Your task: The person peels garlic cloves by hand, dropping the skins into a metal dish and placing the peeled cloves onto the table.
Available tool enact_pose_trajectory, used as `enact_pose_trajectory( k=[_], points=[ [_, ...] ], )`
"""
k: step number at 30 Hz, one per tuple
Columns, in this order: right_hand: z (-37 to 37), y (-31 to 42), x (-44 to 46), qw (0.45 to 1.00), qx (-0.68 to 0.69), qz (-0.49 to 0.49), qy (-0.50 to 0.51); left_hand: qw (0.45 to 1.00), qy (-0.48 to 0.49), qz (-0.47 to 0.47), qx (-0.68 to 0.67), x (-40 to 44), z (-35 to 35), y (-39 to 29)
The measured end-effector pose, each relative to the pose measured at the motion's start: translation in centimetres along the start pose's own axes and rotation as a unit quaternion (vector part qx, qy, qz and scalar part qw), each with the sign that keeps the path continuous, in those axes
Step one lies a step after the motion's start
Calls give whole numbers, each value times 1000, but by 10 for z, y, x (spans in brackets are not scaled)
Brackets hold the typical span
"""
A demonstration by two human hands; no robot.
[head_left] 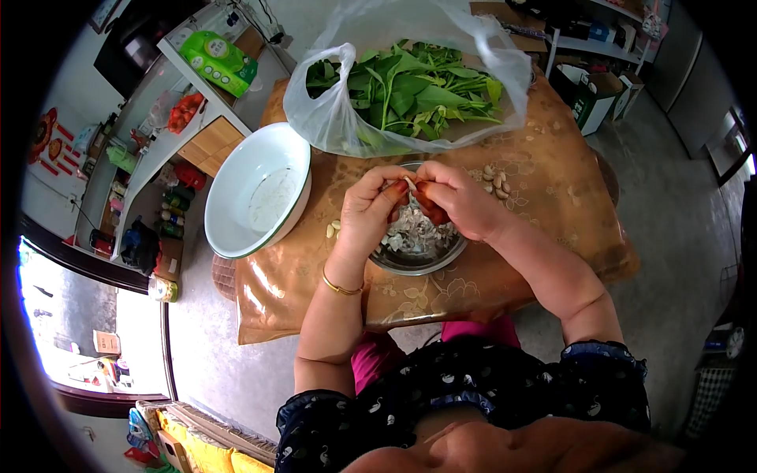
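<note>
Over a metal bowl point(418, 266), my left hand point(373, 202) and my right hand point(456, 199) meet at the fingertips. Both pinch one small pale piece point(409, 183), which looks like a garlic clove but is mostly covered by the fingers. Pale, papery scraps point(418, 229) lie in the bowl below. Several whitish cloves point(497, 181) rest on the table to the right of my right hand. A few more cloves point(332, 229) lie left of the bowl, beside my left wrist.
A large white basin point(230, 197) stands at the table's left side. Behind the bowl, an open plastic bag point(318, 118) holds green leafy stems point(418, 87). The table point(276, 292) has a shiny brown cover. Shelves point(169, 130) with goods stand at the left, cartons point(595, 98) at the back right.
</note>
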State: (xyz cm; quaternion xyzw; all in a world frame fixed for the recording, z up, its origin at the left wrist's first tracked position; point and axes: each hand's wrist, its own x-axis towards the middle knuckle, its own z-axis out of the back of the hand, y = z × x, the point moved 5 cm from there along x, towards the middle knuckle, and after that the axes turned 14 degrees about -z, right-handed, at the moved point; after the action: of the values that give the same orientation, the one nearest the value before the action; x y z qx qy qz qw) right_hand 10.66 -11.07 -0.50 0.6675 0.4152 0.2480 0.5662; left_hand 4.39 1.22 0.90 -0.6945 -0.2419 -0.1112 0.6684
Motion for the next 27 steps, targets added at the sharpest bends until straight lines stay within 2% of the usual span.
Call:
enact_pose_trajectory(
  k=[1,2,4,10,13,17,19,22,27],
  points=[
    [-2,-5,2,993,96,-40,46,999,-4,4,-40,0,-2,1],
    [-2,-3,1,996,77,-26,26,997,-7,9,-79,0,-3,1],
    [-5,5,-2,999,39,3,-14,999,-7,9,-50,0,-2,1],
    [-2,4,0,999,38,-3,-6,1000,5,9,-6,1,-1,1],
    [0,9,-3,999,-33,2,-34,1000,16,1,4,1,-3,-1],
    [-4,22,-11,964,-193,127,-128,1000,19,-15,-11,1,-4,3],
    [-9,27,-17,939,-244,189,-154,1000,4,8,-22,0,-5,3],
    [-8,25,-17,926,-261,214,-169,998,1,31,-59,0,-4,5],
    [-9,31,-19,927,-274,192,-166,997,14,49,-64,0,-3,6]
  ],
)
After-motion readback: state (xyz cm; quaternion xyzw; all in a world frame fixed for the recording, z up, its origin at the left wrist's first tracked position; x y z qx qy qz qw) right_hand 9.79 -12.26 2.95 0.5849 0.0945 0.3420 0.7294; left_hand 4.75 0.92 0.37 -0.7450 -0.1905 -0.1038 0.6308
